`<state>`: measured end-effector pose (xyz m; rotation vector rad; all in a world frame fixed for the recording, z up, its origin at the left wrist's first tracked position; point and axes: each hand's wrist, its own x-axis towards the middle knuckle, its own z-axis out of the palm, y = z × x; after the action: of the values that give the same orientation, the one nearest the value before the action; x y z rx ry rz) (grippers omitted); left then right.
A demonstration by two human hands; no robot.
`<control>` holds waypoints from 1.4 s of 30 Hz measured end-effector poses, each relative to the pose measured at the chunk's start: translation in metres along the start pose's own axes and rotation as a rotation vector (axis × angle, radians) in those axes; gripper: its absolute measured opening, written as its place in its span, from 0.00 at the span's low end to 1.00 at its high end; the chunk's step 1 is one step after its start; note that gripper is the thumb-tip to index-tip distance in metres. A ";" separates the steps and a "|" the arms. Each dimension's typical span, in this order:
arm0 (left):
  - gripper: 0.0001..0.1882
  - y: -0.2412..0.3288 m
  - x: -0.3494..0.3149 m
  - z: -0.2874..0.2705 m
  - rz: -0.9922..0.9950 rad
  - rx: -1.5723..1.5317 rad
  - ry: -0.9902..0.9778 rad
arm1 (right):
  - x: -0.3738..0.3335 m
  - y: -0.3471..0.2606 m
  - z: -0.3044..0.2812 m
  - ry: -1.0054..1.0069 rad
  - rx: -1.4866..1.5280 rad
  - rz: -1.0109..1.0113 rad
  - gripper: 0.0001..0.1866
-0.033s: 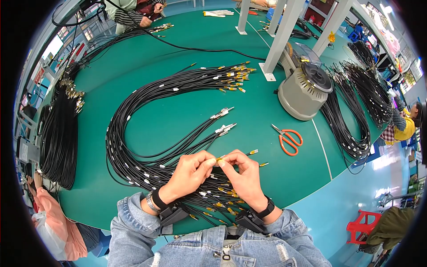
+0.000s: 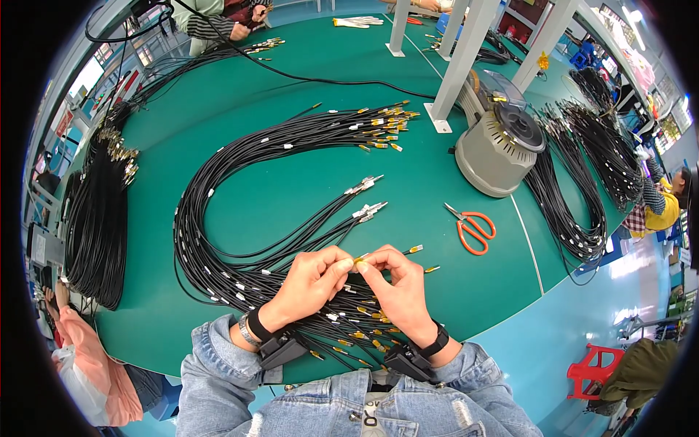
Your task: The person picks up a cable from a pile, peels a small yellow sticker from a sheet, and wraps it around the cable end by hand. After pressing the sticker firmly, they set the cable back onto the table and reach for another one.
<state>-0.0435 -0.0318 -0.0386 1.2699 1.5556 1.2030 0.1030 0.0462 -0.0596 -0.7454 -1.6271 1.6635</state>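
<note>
Both of my hands meet over the near part of the table, fingertips pinched together. My left hand (image 2: 315, 282) and my right hand (image 2: 397, 285) grip a small yellow-wrapped cable end (image 2: 359, 261) between thumbs and forefingers; most of it is hidden by the fingers. Under and around them runs a thick bundle of black cables (image 2: 191, 211), curved in a U shape, with white tags along it and yellow-wrapped metal tips. Two smaller groups of cable ends with white tags (image 2: 370, 211) lie just beyond my hands. Orange-handled scissors (image 2: 475, 230) rest to the right, blades pointing away to the left.
A grey rounded machine (image 2: 499, 156) stands at the right beside white metal posts (image 2: 457, 69). More black cables (image 2: 95, 233) hang over the left edge, and others (image 2: 582, 211) lie at the right. Co-workers sit around the green table (image 2: 408, 197). White gloves (image 2: 357, 22) lie at the far side.
</note>
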 end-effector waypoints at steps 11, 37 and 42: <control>0.13 -0.005 0.007 -0.015 -0.164 -0.304 -0.219 | -0.001 0.000 0.001 0.005 0.025 0.046 0.04; 0.07 -0.009 0.006 -0.007 -0.120 -0.222 -0.092 | 0.001 -0.002 -0.007 -0.078 0.203 0.024 0.08; 0.03 -0.008 0.004 0.013 0.371 0.368 0.172 | -0.003 0.004 0.001 0.029 0.129 0.024 0.11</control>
<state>-0.0338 -0.0258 -0.0498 1.7959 1.7749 1.3198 0.1041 0.0433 -0.0635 -0.7238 -1.4809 1.7481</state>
